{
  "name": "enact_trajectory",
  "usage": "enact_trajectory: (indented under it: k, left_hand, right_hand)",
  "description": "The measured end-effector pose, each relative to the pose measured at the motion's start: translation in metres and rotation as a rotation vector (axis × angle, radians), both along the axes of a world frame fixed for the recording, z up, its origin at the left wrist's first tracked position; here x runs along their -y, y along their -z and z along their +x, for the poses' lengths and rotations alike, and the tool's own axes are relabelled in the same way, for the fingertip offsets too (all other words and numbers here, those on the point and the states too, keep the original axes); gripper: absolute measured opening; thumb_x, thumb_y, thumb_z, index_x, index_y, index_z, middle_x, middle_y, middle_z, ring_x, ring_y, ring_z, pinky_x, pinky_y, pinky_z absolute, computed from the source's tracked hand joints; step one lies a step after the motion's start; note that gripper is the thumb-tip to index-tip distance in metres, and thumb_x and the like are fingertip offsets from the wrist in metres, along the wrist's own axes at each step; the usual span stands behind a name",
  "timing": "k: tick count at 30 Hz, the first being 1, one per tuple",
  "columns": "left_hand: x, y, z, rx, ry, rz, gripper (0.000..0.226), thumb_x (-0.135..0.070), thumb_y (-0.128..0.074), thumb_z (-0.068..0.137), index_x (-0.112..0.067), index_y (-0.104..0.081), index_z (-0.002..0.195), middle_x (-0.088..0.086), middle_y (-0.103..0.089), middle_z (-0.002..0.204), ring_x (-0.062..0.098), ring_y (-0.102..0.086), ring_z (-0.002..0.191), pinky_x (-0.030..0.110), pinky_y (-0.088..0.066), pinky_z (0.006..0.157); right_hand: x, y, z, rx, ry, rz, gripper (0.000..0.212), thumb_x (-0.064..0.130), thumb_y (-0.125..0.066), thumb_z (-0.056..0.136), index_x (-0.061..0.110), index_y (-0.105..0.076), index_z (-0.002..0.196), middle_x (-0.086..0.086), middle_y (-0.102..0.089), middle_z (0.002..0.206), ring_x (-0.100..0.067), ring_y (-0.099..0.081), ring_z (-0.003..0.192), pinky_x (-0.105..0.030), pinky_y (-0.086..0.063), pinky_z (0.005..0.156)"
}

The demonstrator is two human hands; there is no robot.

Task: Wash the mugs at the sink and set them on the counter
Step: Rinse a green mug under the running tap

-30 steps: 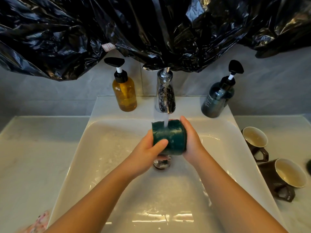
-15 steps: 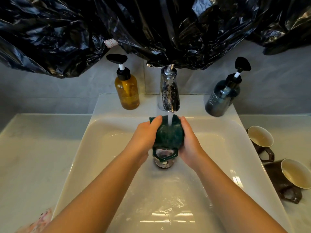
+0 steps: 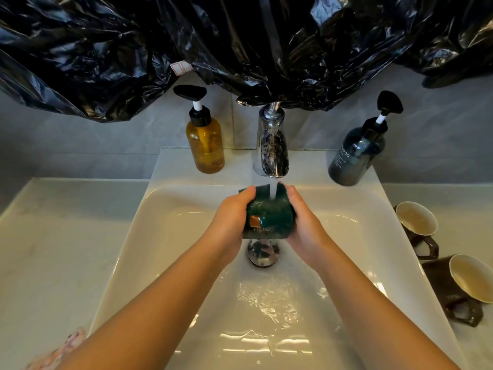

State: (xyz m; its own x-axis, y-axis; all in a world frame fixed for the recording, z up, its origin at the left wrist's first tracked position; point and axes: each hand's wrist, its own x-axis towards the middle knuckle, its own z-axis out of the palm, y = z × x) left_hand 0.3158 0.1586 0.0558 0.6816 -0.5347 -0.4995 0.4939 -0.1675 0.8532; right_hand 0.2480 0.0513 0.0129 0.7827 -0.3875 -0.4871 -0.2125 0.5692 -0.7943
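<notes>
Now the dark green mug [image 3: 269, 217] is up under the water [image 3: 273, 192] from the tap [image 3: 272, 148], over the drain [image 3: 262, 255] of the white sink [image 3: 160, 236]. It shows an orange patch and small pale letters. The left hand [image 3: 230, 222] and right hand [image 3: 304, 222] wrap round its two sides. Half a second ago its handle faced us; now the handle is hidden.

Under the running faucet [image 3: 272, 148], the left hand [image 3: 229, 222] and right hand [image 3: 304, 225] gripped a green mug [image 3: 269, 217]; two brown mugs [image 3: 418, 222] lay right of the sink [image 3: 138, 236].
</notes>
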Motion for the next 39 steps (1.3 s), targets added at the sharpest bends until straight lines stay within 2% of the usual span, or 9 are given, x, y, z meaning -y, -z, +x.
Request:
enact_trajectory:
  k: [3,6,10,15,21,24,28,35,39]
  left_hand:
    - [0.000,-0.002,-0.003,-0.050,-0.015,-0.041,0.038,-0.043,-0.041,0.101,-0.016,-0.061,0.117,0.013,-0.070,0.110,0.027,-0.068,0.101,0.041,-0.055,0.087]
    - [0.002,0.004,-0.012,-0.024,-0.039,-0.035,0.041,-0.049,-0.041,0.099,-0.020,-0.065,0.114,0.010,-0.071,0.111,0.027,-0.067,0.104,0.046,-0.051,0.097]
    - [0.002,0.010,-0.012,-0.100,-0.090,-0.031,0.051,-0.057,-0.039,0.096,-0.018,-0.067,0.115,0.011,-0.072,0.111,0.029,-0.069,0.102,0.047,-0.051,0.097]
    - [0.009,0.012,-0.013,-0.041,-0.061,0.075,0.048,-0.057,-0.038,0.097,-0.019,-0.067,0.103,0.013,-0.071,0.103,0.030,-0.069,0.096,0.044,-0.054,0.092]
    - [0.018,0.002,-0.017,-0.006,0.040,0.184,0.058,-0.064,-0.027,0.096,-0.018,-0.063,0.103,0.013,-0.069,0.100,0.026,-0.067,0.091,0.040,-0.055,0.087]
    - [0.020,-0.001,-0.016,-0.002,0.055,0.227,0.061,-0.066,-0.024,0.096,-0.018,-0.061,0.106,0.015,-0.067,0.103,0.027,-0.066,0.093,0.038,-0.056,0.081]
    - [0.018,0.000,-0.014,-0.075,-0.024,0.193,0.056,-0.064,-0.031,0.096,-0.019,-0.062,0.103,0.016,-0.069,0.104,0.031,-0.068,0.095,0.047,-0.054,0.091]
    - [0.015,0.004,-0.009,-0.132,-0.148,0.136,0.047,-0.057,-0.036,0.098,-0.018,-0.061,0.096,0.015,-0.071,0.095,0.032,-0.069,0.089,0.048,-0.055,0.088]
    - [0.012,0.007,-0.007,-0.242,-0.258,0.060,0.040,-0.051,-0.040,0.100,-0.016,-0.058,0.097,0.016,-0.068,0.093,0.034,-0.066,0.087,0.042,-0.055,0.068]
  right_hand:
    - [0.000,-0.007,0.003,-0.055,0.029,-0.024,0.046,0.053,-0.035,0.099,0.021,-0.063,0.116,-0.013,-0.070,0.109,-0.030,-0.067,0.102,-0.050,-0.053,0.091]
    - [0.003,-0.008,0.011,-0.224,0.013,0.063,0.048,0.060,-0.039,0.095,0.022,-0.061,0.113,-0.015,-0.068,0.111,-0.037,-0.064,0.103,-0.057,-0.052,0.089]
    - [0.005,-0.003,0.015,-0.341,-0.006,0.125,0.047,0.061,-0.042,0.094,0.019,-0.060,0.107,-0.016,-0.067,0.106,-0.038,-0.063,0.101,-0.058,-0.050,0.093]
    - [0.011,0.002,0.012,-0.426,-0.016,0.074,0.053,0.063,-0.042,0.093,0.014,-0.058,0.105,-0.016,-0.068,0.098,-0.031,-0.065,0.092,-0.043,-0.055,0.082]
    - [0.015,0.007,0.009,-0.394,0.005,0.069,0.048,0.054,-0.041,0.096,0.014,-0.062,0.111,-0.018,-0.071,0.103,-0.037,-0.065,0.100,-0.058,-0.050,0.093]
    - [0.014,0.007,0.005,-0.366,0.017,0.112,0.045,0.051,-0.043,0.097,0.013,-0.063,0.110,-0.017,-0.071,0.100,-0.037,-0.066,0.098,-0.058,-0.052,0.089]
    - [0.010,0.001,0.008,-0.347,0.007,0.119,0.042,0.048,-0.044,0.095,0.012,-0.064,0.106,-0.017,-0.071,0.093,-0.036,-0.067,0.096,-0.055,-0.052,0.089]
    - [0.004,-0.003,0.017,-0.354,-0.012,0.063,0.042,0.050,-0.049,0.089,0.015,-0.065,0.107,-0.017,-0.072,0.099,-0.038,-0.066,0.098,-0.055,-0.051,0.093]
    - [0.000,-0.003,0.019,-0.322,0.009,-0.043,0.047,0.057,-0.044,0.092,0.018,-0.063,0.110,-0.016,-0.071,0.103,-0.036,-0.067,0.098,-0.052,-0.054,0.090]
